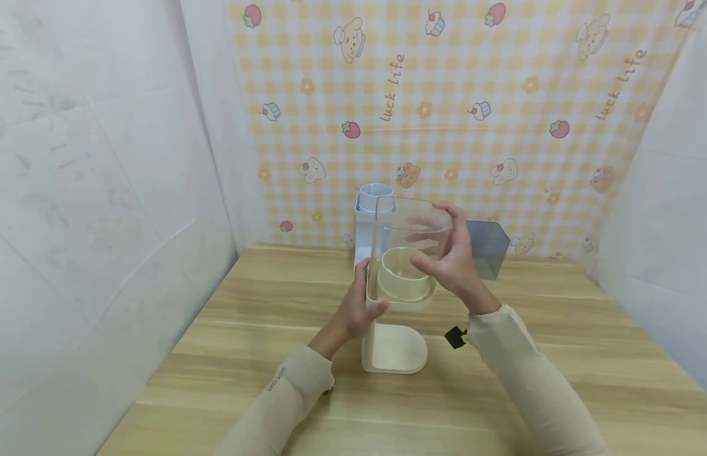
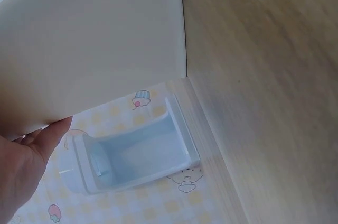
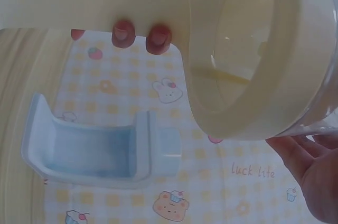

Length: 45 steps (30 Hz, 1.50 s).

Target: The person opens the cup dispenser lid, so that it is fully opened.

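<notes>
Cream stand [image 1: 398, 349], smooth and round-footed, sits beneath 1 clear container [image 1: 389, 244].

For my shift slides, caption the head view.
Left grip holds the cream stand, right grip holds a clear container at its top; pale blue unit stands behind.

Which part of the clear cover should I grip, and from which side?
Probably the clear cover's upper wall, from the right, where the right hand is: its rounded wall rises above the cream stand, whose column the left hand holds.
</notes>
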{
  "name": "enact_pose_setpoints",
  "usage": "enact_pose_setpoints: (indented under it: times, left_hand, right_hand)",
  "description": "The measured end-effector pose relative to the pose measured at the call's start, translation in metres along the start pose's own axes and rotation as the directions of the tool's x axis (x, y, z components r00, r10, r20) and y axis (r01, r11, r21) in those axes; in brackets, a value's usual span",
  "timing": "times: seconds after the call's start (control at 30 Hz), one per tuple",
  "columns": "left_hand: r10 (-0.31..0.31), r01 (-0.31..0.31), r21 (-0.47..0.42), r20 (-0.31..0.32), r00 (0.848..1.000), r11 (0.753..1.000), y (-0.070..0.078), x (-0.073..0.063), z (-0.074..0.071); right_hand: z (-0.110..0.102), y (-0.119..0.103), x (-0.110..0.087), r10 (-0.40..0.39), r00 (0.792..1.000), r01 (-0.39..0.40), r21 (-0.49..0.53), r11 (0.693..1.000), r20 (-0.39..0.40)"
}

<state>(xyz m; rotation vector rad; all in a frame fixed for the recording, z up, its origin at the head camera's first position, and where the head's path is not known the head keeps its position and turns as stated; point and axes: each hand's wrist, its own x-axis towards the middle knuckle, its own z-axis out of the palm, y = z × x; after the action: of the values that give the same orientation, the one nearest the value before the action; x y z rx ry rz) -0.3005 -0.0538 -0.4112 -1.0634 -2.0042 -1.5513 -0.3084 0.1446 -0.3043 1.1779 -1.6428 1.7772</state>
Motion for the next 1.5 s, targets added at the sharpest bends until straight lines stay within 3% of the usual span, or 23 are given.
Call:
enact_pose_setpoints:
  times: [0.3,0.7,1.03,1.27,1.37,1.5]
  left_hand:
    - [-0.001,0.001,0.006,0.021,1.0,1.0,0.002,0.006,0.0]
    - [0.015,-0.015,0.006,0.015,1.0,1.0,0.0,0.003,-0.002]
    - [-0.013,0.013,0.023,0.001,1.0,1.0,0.001,0.003,-0.004]
    - [-0.01,0.01,0.03,0.0,1.0,1.0,0.0,0.001,-0.004]
    - [-0.005,0.005,0.024,0.011,1.0,1.0,0.007,0.0,-0.004]
    - [-0.002,0.002,0.009,0.032,0.999,1.0,0.031,0.003,-0.006]
  right_hand:
    - [-0.004,-0.002,0.002,-0.074,0.997,0.074,0.001,0.997,0.015]
    - [-0.004,-0.003,0.003,0.055,0.998,-0.054,0.046,0.997,-0.019]
    - [0.006,-0.005,-0.009,0.063,0.996,-0.055,0.112,0.992,-0.069]
    - [0.014,-0.002,-0.021,0.065,0.997,-0.066,-0.02,0.998,-0.051]
    - [0.014,-0.001,-0.023,0.039,0.998,-0.041,-0.035,0.999,-0.047]
    - [0.012,0.0,-0.023,-0.02,0.998,0.018,-0.036,0.999,-0.053]
